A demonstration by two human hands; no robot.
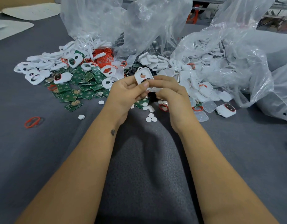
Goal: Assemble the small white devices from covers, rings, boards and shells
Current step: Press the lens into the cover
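A small white cover [142,75] with two cut-out openings is held upright above the grey cloth. My left hand [125,92] grips its lower left side with thumb and curled fingers. My right hand [169,92] pinches its lower right edge, where a bit of red ring shows in an opening. Behind lie heaps of white covers [42,68], red rings [105,58], green boards [84,88] and white shells [192,78]. Two put-together white devices lie flat, one at left [62,77], one at right [226,110].
Large clear plastic bags [123,26] stand behind the heaps, another bag [246,62] spills shells at right. White round discs [151,117] and a loose red ring [32,122] lie on the grey cloth [139,159]. Flat cardboard sheets [11,28] lie far left.
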